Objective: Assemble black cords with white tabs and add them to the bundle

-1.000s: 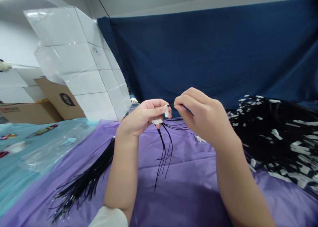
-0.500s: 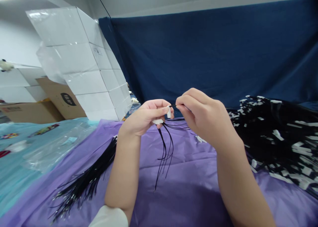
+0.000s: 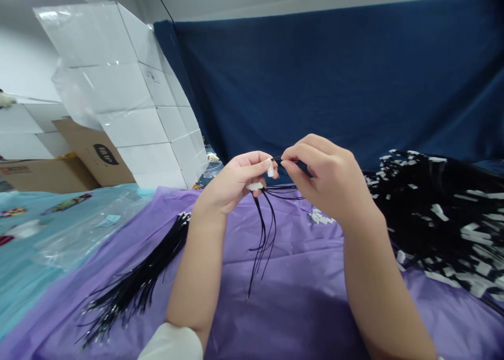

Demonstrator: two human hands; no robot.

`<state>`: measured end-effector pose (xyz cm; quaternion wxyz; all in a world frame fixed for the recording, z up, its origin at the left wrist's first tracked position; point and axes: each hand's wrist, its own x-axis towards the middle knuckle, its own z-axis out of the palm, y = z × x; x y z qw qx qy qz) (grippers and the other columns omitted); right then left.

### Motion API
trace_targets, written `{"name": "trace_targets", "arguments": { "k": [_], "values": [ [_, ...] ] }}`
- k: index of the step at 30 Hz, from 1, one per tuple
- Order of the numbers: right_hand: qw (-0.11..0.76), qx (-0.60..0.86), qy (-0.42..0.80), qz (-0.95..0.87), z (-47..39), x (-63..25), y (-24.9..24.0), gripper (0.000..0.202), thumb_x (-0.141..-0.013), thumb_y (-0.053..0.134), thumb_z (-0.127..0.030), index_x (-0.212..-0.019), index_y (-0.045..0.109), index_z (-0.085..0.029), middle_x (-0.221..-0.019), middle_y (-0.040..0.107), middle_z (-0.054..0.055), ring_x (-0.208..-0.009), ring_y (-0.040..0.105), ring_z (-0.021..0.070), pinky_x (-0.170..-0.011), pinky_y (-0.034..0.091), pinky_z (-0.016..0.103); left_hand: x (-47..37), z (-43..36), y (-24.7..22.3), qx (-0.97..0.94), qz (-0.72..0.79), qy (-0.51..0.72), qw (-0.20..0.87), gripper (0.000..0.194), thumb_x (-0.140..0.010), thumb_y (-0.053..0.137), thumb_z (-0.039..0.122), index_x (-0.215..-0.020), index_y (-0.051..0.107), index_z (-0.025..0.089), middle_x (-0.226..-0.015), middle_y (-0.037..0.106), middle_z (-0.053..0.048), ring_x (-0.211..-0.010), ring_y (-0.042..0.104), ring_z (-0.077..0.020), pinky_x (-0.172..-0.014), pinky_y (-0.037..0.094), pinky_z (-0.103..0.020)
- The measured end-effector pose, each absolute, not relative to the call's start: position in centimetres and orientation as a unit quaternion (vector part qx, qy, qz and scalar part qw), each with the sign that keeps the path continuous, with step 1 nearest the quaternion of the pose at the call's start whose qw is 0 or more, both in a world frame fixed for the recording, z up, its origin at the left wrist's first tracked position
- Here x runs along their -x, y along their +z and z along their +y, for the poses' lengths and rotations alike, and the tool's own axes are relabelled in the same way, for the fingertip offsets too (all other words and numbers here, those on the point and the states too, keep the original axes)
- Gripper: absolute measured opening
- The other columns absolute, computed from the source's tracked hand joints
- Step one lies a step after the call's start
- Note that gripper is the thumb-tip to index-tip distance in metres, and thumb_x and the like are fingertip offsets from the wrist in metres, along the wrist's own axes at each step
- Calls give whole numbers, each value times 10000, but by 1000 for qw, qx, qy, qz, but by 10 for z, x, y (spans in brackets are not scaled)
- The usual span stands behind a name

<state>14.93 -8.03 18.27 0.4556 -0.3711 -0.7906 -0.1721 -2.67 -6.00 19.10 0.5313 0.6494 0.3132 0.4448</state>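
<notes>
My left hand (image 3: 236, 181) pinches a small white connector (image 3: 270, 169) between thumb and forefinger, with a second white piece (image 3: 255, 186) lower in its grip. Several thin black wires (image 3: 263, 239) hang from it over the purple sheet (image 3: 299, 307). My right hand (image 3: 326, 179) is closed on the end of a black wire (image 3: 277, 159), held right at the connector. The two hands almost touch above the table.
A loose bundle of black wires (image 3: 137, 281) lies at the left on the purple sheet. A large heap of black wires with white connectors (image 3: 441, 213) fills the right. Small white connectors (image 3: 321, 218) lie behind my right hand. Stacked white boxes (image 3: 118, 97), cardboard cartons and a blue curtain stand behind.
Both hands rose slightly and shifted a little right, still together at the connector. The grip on wire and connector is unchanged.
</notes>
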Motion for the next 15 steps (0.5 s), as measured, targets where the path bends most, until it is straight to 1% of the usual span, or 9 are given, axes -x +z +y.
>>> {"name": "trace_targets", "arguments": {
  "k": [3,6,8,11,15],
  "values": [
    [474,382,-169,-775,-80,-152,183,164,-870,468,-221,-907,627,-210,-892,593,53,-730,535,163,-605,387,265,22,-58,190,-637,311,466,530,171,-762,617,301,-755,591,132,-716,557,-14,-496,447,-31,-387,301,-128],
    [493,390,-184,-756,-85,-154,185,162,-840,510,-197,-949,628,-219,-960,594,69,-825,541,207,-673,403,313,20,-54,188,-613,309,495,533,156,-763,614,291,-756,580,139,-757,567,-12,-476,431,-15,-379,294,-128],
    [498,394,-189,-749,-89,-154,186,160,-836,520,-199,-944,636,-225,-981,597,74,-860,537,225,-692,401,332,21,-51,187,-593,312,520,530,148,-751,624,279,-750,573,140,-771,573,-12,-465,427,-9,-379,307,-130],
    [478,405,-167,-761,-95,-153,185,142,-852,517,-228,-888,654,-226,-909,616,62,-801,545,202,-648,394,306,22,-48,187,-562,310,555,529,145,-721,651,257,-767,576,141,-762,574,-10,-452,436,-7,-384,339,-136],
    [396,428,-103,-806,-96,-148,179,116,-838,560,-259,-808,667,-224,-761,622,23,-652,542,141,-545,350,244,23,-47,189,-531,305,579,538,149,-701,661,229,-795,578,148,-750,575,-3,-432,436,-4,-402,377,-147]
  ]
}}
